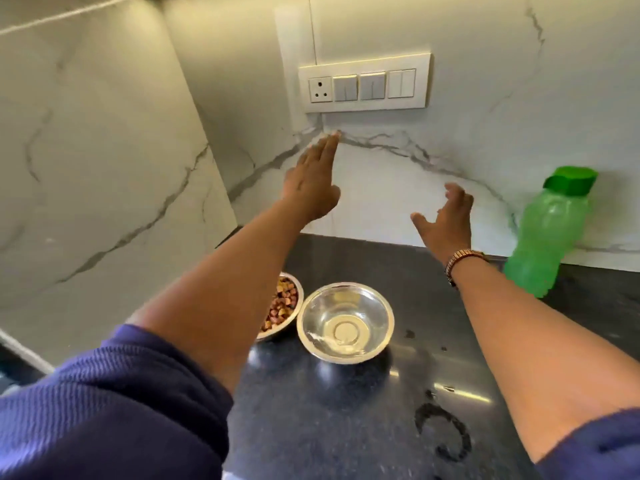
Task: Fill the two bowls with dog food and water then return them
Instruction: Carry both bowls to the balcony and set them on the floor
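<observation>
Both bowls are seen standing on the dark surface, below and behind the two raised hands, nearer the body than either palm. The food bowl is partly hidden under the left forearm and holds brown and tan kibble; the water bowl stands just to its right, rims close or touching, with clear water in its bottom. The filling is judged done, so that only the return is left.

The left hand is held high with the arm stretched forward, its fingers straight and pressed together, pointed up toward the marble wall under the switch plate; nothing is held in it. The right hand is spread, fingers curled loosely and thumb out to the left, also empty, with a banded watch on the wrist. A green bottle, capped, stands right of the right hand by the wall.

For the pick-up, both hands would have to be drawn back and lowered. The food bowl lies under the left arm and the water bowl lies between the two forearms, somewhat nearer the left. The water bowl would need to be kept level.
</observation>
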